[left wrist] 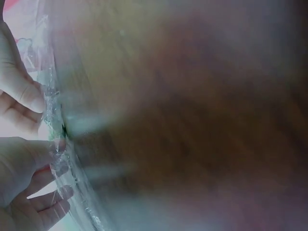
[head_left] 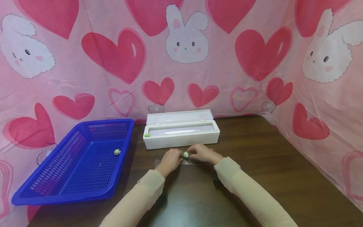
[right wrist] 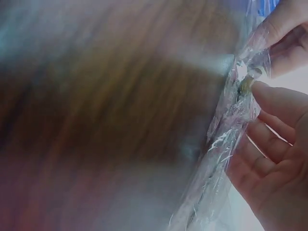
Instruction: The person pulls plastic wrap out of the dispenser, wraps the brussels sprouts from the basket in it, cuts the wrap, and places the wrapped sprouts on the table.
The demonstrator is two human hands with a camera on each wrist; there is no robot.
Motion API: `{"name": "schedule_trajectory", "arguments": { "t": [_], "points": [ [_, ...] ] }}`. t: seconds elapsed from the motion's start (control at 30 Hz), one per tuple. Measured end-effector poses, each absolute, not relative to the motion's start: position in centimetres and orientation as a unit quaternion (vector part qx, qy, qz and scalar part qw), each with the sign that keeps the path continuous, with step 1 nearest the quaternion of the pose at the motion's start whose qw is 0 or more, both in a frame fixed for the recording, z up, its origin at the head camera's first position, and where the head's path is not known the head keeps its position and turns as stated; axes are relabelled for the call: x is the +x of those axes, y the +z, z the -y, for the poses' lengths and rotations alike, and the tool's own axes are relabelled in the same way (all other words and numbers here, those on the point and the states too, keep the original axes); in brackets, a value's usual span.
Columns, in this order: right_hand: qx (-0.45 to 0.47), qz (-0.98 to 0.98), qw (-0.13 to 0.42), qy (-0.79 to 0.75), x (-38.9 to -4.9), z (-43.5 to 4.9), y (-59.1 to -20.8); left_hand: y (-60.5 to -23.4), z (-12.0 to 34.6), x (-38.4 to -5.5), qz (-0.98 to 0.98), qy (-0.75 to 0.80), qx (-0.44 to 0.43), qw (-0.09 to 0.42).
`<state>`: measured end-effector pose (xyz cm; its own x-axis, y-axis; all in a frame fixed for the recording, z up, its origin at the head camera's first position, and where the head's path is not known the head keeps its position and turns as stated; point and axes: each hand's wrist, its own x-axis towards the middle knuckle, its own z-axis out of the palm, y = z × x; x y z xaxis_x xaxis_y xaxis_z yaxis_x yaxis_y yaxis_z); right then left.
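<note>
Between the two hands, over the table, is a small round pale-green vegetable (head_left: pixel 186 154), with clear plastic wrap (head_left: pixel 187 162) around and below it. My left hand (head_left: pixel 171 160) pinches the wrap at the vegetable's left side; in the left wrist view its thumb and fingers (left wrist: pixel 29 173) are on the film. From the right, my right hand (head_left: pixel 202 153) pinches the wrap close against the vegetable. The right wrist view shows that hand's thumb (right wrist: pixel 276 103) at the greenish piece (right wrist: pixel 247 85), its other fingers loosely bent behind the crinkled film (right wrist: pixel 224 139).
Behind the hands stands a white plastic-wrap dispenser box (head_left: pixel 181 138) with its lid raised and a roll inside. To the left is a blue perforated basket (head_left: pixel 85 167) holding another small pale-green piece (head_left: pixel 117 152). A heart-patterned cloth (head_left: pixel 181 75) hangs beyond the brown table (head_left: pixel 255 164).
</note>
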<state>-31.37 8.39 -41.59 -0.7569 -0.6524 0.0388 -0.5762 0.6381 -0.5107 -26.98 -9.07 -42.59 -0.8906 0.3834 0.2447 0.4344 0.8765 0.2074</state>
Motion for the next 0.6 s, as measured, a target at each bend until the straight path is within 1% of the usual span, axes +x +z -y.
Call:
{"name": "schedule_trajectory", "arguments": {
  "t": [0.37, 0.6],
  "points": [
    [-0.341, -0.905, 0.092, -0.237, -31.37, -7.99, -41.71, -42.87, 9.09, -26.95, 0.961, -0.131, -0.216, 0.110],
    [-0.361, -0.897, 0.077, -0.242, -31.41, -8.59, -41.73, -42.94, 9.28, -26.77, 0.954, -0.133, -0.242, 0.118]
  ]
}}
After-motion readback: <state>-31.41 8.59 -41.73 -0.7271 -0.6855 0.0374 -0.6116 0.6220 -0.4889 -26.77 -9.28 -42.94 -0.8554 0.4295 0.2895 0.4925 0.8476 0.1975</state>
